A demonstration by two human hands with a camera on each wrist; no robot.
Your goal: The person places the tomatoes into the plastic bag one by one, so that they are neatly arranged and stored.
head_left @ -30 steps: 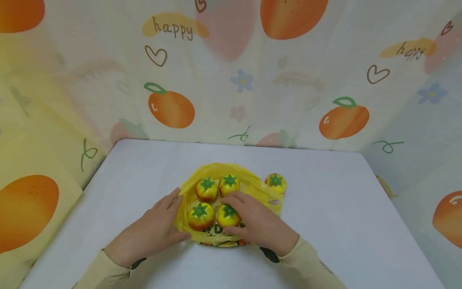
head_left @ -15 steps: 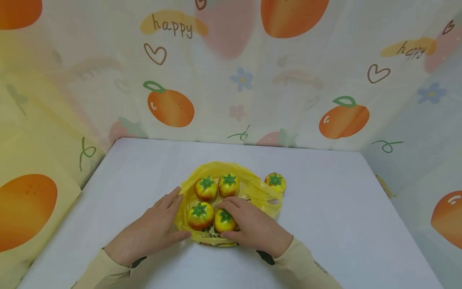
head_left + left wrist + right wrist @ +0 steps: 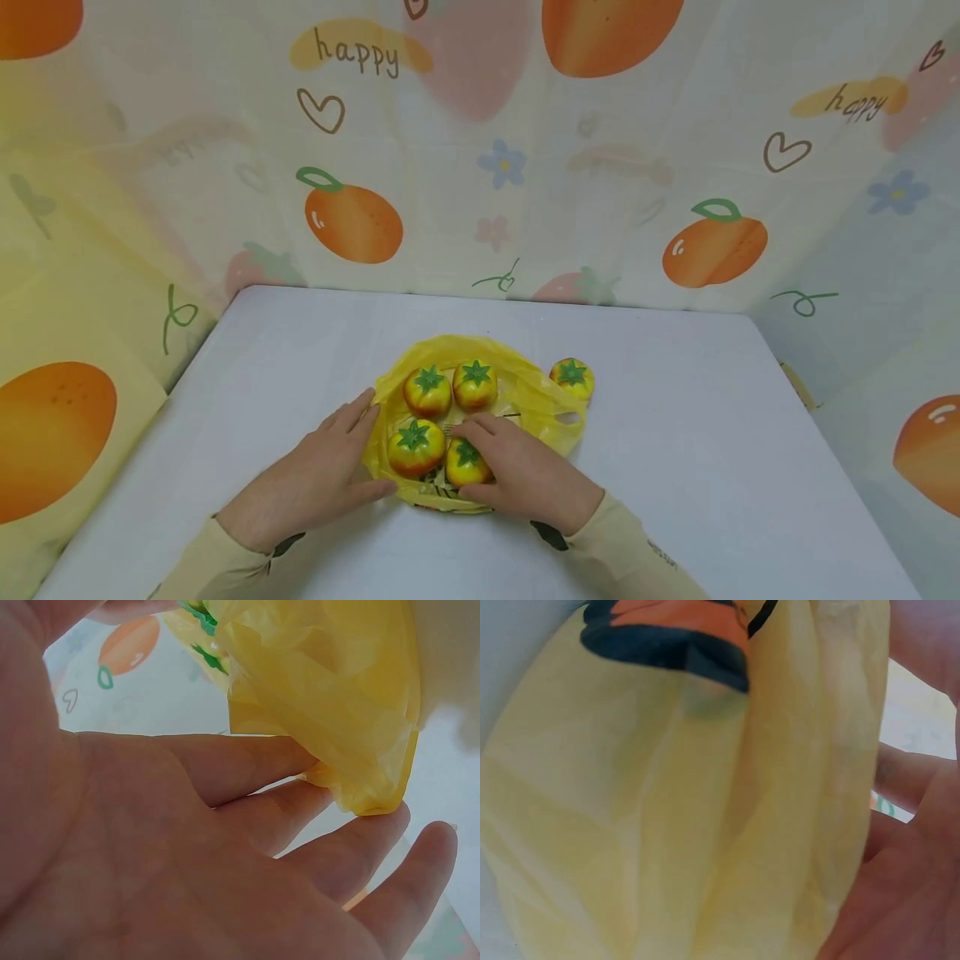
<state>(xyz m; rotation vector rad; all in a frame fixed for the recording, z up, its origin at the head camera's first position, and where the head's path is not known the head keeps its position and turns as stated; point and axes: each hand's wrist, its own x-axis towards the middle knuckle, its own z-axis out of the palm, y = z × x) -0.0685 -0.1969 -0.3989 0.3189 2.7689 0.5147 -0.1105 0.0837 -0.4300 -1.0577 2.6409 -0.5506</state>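
Note:
A yellow plastic bag (image 3: pixel 534 408) lies with its mouth spread wide on the table. Several glossy yellow-and-red tomatoes with green star-shaped tops sit inside it, among them a back-left tomato (image 3: pixel 427 392), a back-right tomato (image 3: pixel 475 385) and a front-left tomato (image 3: pixel 416 448). My right hand (image 3: pixel 528 467) reaches over the bag's near right rim, its thumb and fingers around the front-right tomato (image 3: pixel 467 463), partly hidden by the hand. At the bag's left side, my left hand (image 3: pixel 322 475) has its fingers extended against the plastic; in the left wrist view they touch the bag (image 3: pixel 330 697) from outside.
One more tomato (image 3: pixel 573 377) stands on the white table (image 3: pixel 697 442), just beyond the bag's right handle. A printed cloth (image 3: pixel 585 183) with fruit pictures hangs behind the table and at its sides.
My right hand has shifted slightly left and toward me, taking the front-right tomato along closer to the front-left one. My left hand has stayed in place.

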